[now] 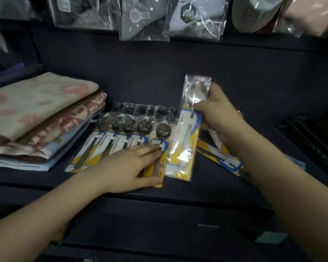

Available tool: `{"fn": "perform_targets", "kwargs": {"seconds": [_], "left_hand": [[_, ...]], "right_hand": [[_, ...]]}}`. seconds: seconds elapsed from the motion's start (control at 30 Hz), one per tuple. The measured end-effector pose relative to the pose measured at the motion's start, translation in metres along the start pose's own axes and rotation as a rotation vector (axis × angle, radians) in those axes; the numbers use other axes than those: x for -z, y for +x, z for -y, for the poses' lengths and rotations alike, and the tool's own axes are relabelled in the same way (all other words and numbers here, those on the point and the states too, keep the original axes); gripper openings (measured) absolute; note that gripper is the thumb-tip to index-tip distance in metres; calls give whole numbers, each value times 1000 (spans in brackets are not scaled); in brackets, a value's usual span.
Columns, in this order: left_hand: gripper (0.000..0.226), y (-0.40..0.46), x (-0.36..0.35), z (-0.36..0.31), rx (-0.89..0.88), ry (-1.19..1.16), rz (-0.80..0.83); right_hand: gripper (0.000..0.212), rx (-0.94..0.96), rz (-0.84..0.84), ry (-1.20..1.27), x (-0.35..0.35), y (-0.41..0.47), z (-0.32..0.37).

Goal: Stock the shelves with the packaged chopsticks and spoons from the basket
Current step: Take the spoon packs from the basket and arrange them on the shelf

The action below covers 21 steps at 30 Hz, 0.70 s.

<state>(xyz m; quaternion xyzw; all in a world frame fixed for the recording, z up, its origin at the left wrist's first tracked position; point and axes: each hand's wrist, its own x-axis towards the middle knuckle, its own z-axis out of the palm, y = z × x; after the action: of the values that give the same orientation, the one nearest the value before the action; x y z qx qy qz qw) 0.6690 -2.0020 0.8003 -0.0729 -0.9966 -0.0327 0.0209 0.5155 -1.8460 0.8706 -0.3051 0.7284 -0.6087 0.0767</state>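
Spoon packets point(219, 151) half hidden behind right hand point(219, 118) and its blurred spoon pack point(186, 137).

- You can read only one mark: a hexagonal badge with two Chinese characters, likely "运动", on the white bagged garment point(194, 15) above the shelf point(178, 72).
- Spoon-card print stays blurred.

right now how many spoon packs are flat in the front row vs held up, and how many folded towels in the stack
Spoon packs flat in the front row: 5
Spoon packs held up by the right hand: 1
Folded towels in the stack: about 4, lower layers hard to separate
Total: about 10
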Motion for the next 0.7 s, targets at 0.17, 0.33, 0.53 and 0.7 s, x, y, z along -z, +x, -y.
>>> {"fn": "perform_targets", "kwargs": {"seconds": [0.17,0.33,0.53,0.7], "left_hand": [[98,3,-4,4,1,-39,5],[86,1,-7,7,-68,-68,-53],[87,4,-7,7,-68,-7,-11],[84,8,-6,4,-58,-3,-34]], "right_hand": [[10,-336,20,-145,-24,3,-51],[12,-268,-21,-426,-41,0,-61],[26,-36,-18,-1069,-15,-23,-46],[23,-198,196,-1269,11,-43,-49]]}}
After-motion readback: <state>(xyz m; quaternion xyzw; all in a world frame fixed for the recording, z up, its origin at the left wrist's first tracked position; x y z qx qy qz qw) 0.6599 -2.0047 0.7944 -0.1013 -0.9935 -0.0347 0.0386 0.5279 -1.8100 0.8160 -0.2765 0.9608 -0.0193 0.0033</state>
